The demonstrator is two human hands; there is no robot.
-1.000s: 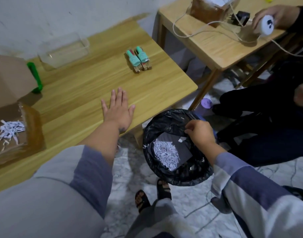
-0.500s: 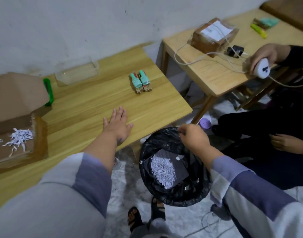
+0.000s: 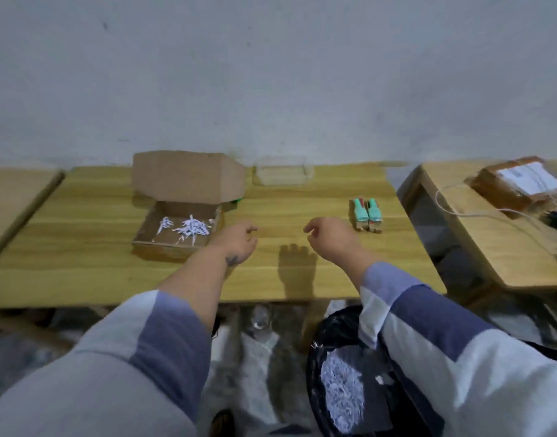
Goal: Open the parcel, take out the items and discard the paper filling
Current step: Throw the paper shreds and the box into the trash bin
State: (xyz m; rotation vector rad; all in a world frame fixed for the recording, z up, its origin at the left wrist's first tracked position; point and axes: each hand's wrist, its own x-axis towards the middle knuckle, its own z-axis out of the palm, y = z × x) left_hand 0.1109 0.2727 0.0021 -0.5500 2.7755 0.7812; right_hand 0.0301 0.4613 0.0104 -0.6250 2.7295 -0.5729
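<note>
Bare right hand left bin (now above table).

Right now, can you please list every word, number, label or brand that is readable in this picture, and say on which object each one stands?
None can be read.
White label on the taped brown parcel on the right table: print too blurred to read.
Open brown cardboard box: no print visible.
Two teal and wooden items: no readable marking.
Black bin bag: no text visible.
</note>
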